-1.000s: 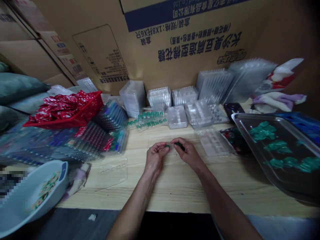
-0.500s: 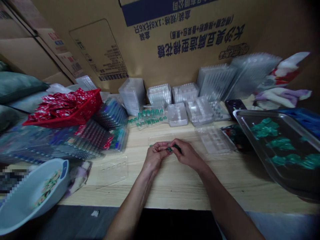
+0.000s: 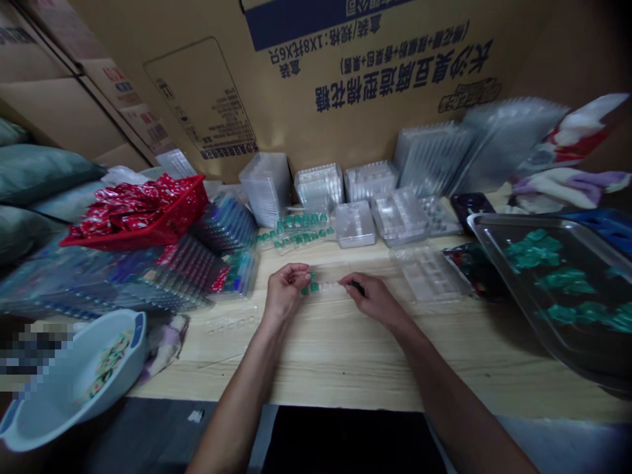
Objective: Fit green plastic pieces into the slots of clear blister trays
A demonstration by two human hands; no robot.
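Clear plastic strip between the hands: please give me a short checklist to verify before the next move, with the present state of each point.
1. Left hand holds the clear plastic strip: ok.
2. Right hand pinches the dark green piece: ok.
3. Small green pieces sit firmly in the strip: cannot tell, too small.
4. More green pieces are ready in the metal tray: ok.
5. Hands stay apart from the stacked clear trays: ok.
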